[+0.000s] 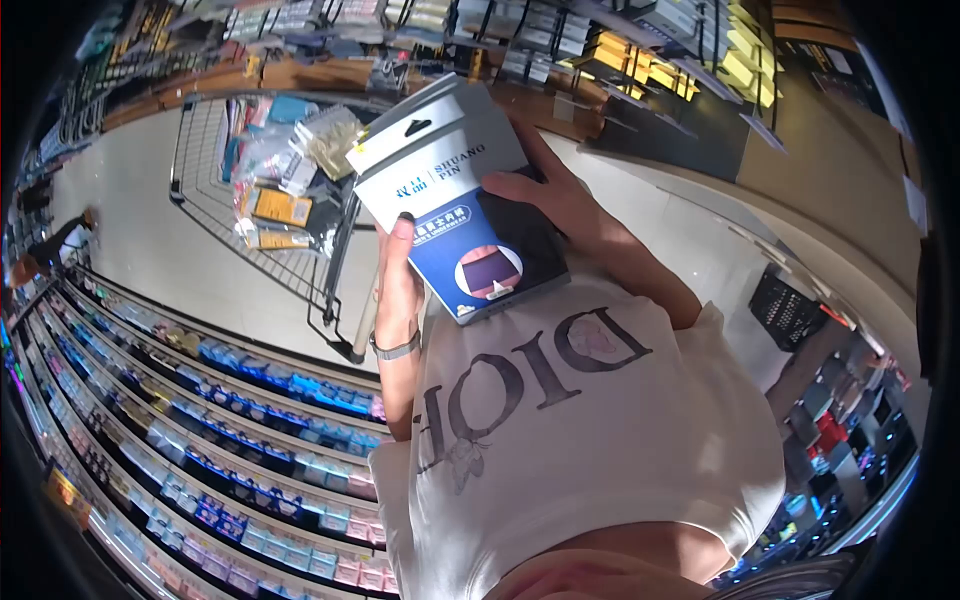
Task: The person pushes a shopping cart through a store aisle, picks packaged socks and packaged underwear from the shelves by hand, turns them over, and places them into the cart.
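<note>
Item, far left: we list a person in the background, small and blurred. Below, tiered packets, mostly blue, pale blue and pink, in slanting rows.

Item: one wire shopping cart, standing on the pale floor just beyond the left forearm; within it, yellow-and-black packets and clear-wrapped goods.

Item: left hand, a metallic band at its wrist; thumb laid on the box's front near its left edge, fingers mostly hidden, the box pinched between.

Item, centre: one SHUANG PIN men's underwear box, grey-white above, blue and black below, held in front of the chest, between both hands and touching each. Its long axis slants from upper left to lower right, hang-tab end away from us, base toward the white shirt. Neither hand is clearly nearer: the left grips the left edge, the right the opposite edge, higher up. A further panel shows behind the top; we cannot tell whether it is a second box.

Item: right hand, thumb pressed across the front, fingers wrapped behind.

Item, far right: one black basket, well apart.
</note>
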Tool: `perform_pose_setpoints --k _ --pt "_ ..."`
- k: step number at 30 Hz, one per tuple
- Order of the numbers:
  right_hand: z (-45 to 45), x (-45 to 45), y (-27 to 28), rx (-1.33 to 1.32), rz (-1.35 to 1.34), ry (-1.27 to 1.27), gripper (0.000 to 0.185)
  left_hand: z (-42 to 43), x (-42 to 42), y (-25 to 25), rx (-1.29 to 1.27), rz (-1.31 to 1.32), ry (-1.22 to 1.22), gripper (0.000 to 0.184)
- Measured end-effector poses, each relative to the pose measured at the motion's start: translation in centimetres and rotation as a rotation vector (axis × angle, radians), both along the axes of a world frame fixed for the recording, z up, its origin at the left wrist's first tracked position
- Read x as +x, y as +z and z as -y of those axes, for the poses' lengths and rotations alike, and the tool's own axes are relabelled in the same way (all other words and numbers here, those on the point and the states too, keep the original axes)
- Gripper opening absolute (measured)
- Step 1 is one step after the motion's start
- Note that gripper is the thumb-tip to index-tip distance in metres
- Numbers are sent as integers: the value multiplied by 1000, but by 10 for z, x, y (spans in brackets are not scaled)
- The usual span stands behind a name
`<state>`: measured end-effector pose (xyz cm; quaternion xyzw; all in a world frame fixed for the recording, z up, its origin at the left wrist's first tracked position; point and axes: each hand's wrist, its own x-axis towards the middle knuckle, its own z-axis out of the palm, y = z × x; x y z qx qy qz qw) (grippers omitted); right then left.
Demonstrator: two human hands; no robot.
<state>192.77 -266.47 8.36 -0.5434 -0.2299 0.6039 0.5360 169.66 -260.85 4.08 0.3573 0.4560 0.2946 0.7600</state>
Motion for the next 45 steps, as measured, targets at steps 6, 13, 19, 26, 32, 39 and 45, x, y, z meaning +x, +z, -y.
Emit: perform_pose_setpoints --k 6,13,19,26,32,39,45 --pt "-17 -51 -12 -32 -73 214 94 48 -49 10 -57 26 326 68" --pt "-24 -114 -13 -106 -158 320 100 91 -105 -16 -199 131 463 74" --pt "-19 -151 -16 -84 -52 465 106 123 -156 -58 -127 276 524 80" --pt "4 -198 -30 54 143 721 103 150 -195 -78 -8 208 687 74" --pt "31 -209 5 -125 342 832 87 172 -198 -49 123 22 809 67" --pt "44 -204 7 -27 211 710 53 168 -188 -28 131 210 858 58" --pt "50 -182 27 -69 -84 387 33 166 -170 -22 198 286 775 67"
